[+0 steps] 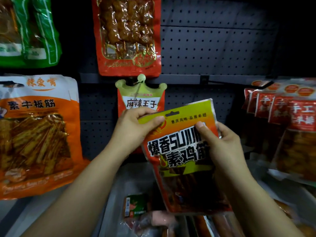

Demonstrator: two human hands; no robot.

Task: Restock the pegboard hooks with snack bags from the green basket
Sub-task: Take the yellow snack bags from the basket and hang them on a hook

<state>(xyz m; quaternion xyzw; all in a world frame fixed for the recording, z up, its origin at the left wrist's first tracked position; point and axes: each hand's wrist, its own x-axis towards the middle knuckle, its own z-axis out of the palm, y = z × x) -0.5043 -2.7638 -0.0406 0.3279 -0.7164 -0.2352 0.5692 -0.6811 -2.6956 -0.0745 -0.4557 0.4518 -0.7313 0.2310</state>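
Both hands, the left hand and right hand, pinch the snack bag before the pegboard. Its hang slot may miss the bare hook and tear.

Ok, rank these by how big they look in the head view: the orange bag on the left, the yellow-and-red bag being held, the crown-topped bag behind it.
1. Orange bag
2. Yellow-and-red bag, though nearer the camera, so unsure
3. Crown-topped bag, partly hidden

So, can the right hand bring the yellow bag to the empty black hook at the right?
Probably yes. The right hand and the left hand both grip the yellow bag. The black hook juts out up and right of it, with only bare pegboard between them.
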